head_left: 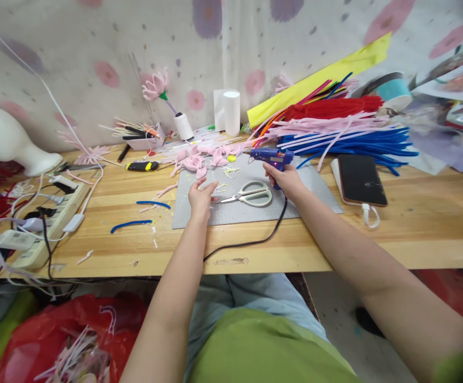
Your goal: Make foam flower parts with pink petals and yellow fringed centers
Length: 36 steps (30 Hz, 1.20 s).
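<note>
Blue plastic glue gun (272,156) gripped by right hand (286,180); left hand (200,196) open, apparently touching grey mat (237,211).

Both forearms bare, stretched forward from the lower edge of view, elbows low. Left hand (200,197) palm down, fingers loosely spread and slightly curled, thumb out to the right, wrist straight. Right hand (285,178) further forward and to the right, fingers curled into a closed grasp, knuckles up, wrist slightly bent inward.
</note>
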Motion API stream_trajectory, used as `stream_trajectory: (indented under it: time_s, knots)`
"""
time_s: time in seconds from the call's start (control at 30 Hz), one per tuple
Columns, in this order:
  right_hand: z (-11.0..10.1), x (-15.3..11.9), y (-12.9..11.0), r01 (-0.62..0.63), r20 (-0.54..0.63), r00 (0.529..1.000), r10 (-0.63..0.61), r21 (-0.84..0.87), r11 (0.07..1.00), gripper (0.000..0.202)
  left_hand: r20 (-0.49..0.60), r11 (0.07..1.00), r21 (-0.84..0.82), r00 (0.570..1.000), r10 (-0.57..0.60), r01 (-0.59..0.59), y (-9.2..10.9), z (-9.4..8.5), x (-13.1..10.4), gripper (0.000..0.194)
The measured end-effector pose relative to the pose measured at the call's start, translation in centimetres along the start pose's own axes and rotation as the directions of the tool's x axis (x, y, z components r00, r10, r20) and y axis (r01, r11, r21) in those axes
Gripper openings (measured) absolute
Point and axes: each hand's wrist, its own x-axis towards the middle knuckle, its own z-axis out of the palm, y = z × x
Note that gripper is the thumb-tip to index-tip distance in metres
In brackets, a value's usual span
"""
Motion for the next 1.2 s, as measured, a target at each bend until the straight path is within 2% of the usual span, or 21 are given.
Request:
stream_trajectory:
  time_s: [0.23,0.43,0.6,0.73,0.83,0.93,1.0,1.1,1.2]
  knots:
    - [-0.2,0.7,0.7,-0.004,-0.054,0.999,-0.002,-0.1,0.995,0.034,-0.013,0.999,-0.034,1.0,-0.007,0.007,0.1,0.0,0.1,0.05]
    - [-0.9,1.8,1.5,0.031,-0.203,0.973,-0.114,-0.372,0.928,0.038,0.008,0.993,-0.115,1.0,0.015,-0.014,-0.1,-0.4,0.5,0.052]
    - [-1.6,2.9,2.1,-0.033,-0.186,0.979,-0.087,-0.563,0.826,0.04,0.013,0.981,-0.186,0.999,0.049,-0.045,0.2,-1.4,1.3,0.054]
    - [-1.9,3.3,2.4,-0.057,-0.191,0.979,-0.074,-0.601,0.797,0.038,-0.09,0.985,-0.17,0.996,0.013,-0.029,0.7,-1.8,2.1,0.052]
    - [-1.9,3.4,2.6,-0.048,-0.178,0.981,-0.079,-0.616,0.786,0.04,-0.126,0.99,-0.132,0.992,0.032,-0.048,1.5,-1.4,2.6,0.046]
    - [-1.8,3.1,2.3,-0.026,-0.146,0.985,-0.087,-0.637,0.77,0.044,-0.084,0.99,-0.104,0.993,0.087,-0.096,2.5,-0.6,2.7,0.041]
    - [-1.9,2.5,1.9,-0.001,-0.118,0.987,-0.106,-0.674,0.739,0.054,-0.051,0.989,-0.089,0.992,0.111,-0.116,3.2,-0.1,2.6,0.039]
    - [-2.5,1.3,0.9,0.078,-0.085,0.973,-0.215,-0.753,0.654,0.072,-0.015,0.99,-0.041,0.991,0.135,-0.135,3.9,0.1,2.5,0.037]
    - [-3.7,0.0,-0.5,0.144,-0.035,0.956,-0.292,-0.809,0.569,0.062,0.023,0.987,0.013,0.987,0.159,-0.16,3.6,0.1,2.5,0.039]
